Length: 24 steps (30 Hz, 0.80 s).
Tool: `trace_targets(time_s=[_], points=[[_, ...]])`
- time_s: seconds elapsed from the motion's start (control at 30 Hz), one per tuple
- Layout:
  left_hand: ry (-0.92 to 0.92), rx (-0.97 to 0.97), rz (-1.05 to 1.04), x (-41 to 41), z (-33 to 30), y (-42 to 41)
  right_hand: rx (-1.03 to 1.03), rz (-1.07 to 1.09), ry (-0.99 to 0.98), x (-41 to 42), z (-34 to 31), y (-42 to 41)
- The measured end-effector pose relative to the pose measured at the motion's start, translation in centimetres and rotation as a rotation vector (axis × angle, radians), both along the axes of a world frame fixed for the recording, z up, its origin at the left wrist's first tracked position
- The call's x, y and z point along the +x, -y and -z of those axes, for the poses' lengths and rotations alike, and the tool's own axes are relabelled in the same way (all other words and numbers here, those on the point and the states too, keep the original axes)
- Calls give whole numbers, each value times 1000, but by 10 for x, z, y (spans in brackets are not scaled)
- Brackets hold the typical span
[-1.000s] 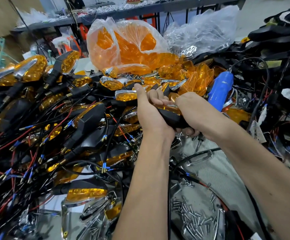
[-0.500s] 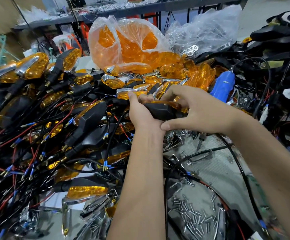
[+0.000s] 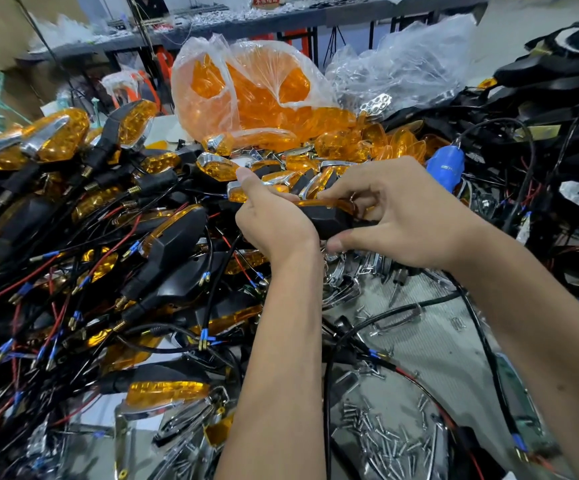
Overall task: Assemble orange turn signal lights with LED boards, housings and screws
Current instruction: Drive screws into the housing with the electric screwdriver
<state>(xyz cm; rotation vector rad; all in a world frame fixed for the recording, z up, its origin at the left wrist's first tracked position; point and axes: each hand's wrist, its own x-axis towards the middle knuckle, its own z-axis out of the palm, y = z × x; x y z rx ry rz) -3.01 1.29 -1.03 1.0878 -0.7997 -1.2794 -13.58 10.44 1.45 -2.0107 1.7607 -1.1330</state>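
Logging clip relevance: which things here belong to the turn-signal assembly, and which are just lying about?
Belongs to the job:
- black housing with its orange lens, held by left hand and right hand
- loose screws
- bag of orange lenses
- blue electric screwdriver
- pile of wired lights

Lying about:
- crumpled clear plastic bag
- back shelf

Both hands hold one turn signal (image 3: 326,216), black housing with orange lens on top. Left hand (image 3: 274,223) grips its left end; right hand (image 3: 405,220) pinches the right end. Loose screws (image 3: 385,441) lie below; bag of orange lenses (image 3: 246,88) behind.
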Motion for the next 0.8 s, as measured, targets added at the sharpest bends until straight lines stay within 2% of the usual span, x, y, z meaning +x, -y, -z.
trace_targets(time_s=[0.1, 0.23, 0.47, 0.53, 0.63, 0.67, 0.8], points=[[29, 26, -20, -1, 1, 3, 31, 2, -74, 1, -2, 0], [-27, 76, 6, 0, 7, 5, 77, 32, -173, 2, -3, 1], [-15, 70, 33, 2, 4, 10, 90, 40, -179, 2, -2, 1], [-63, 68, 150, 3, 5, 10, 207, 10, -31, -2, 0, 1], [-281, 84, 391, 8, 6, 5, 290, -106, 470, -5, 3, -2], [-327, 68, 450, 9, 6, 4, 278, -133, 563, -6, 4, -2], [-423, -46, 592, 2, 5, -1, 298, -252, 747, -6, 6, 0]])
